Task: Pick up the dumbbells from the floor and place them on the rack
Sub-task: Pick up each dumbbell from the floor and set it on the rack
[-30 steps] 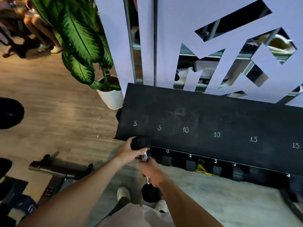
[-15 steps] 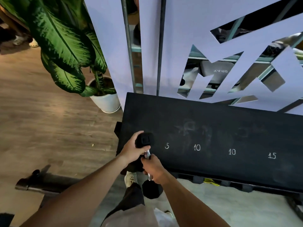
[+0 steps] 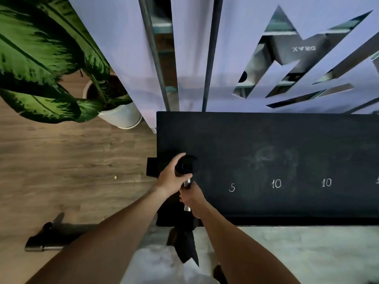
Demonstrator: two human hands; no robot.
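Standing against lavender wall: rack. Gripping dumbbell at rack's left end, left hand cupping head, right hand clenching handle. Risking roll-off or pinched fingers.

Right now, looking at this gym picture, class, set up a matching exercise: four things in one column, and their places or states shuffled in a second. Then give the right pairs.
Things:
1. left hand
2. right hand
3. plant pot
4. chalk 5

Places or states:
A. written on the rack top
B. stands on the wooden floor
C. grips the dumbbell by its metal handle
D. cups the dumbbell's far black head

Pairs: 1-D, 2-C, 3-B, 4-A
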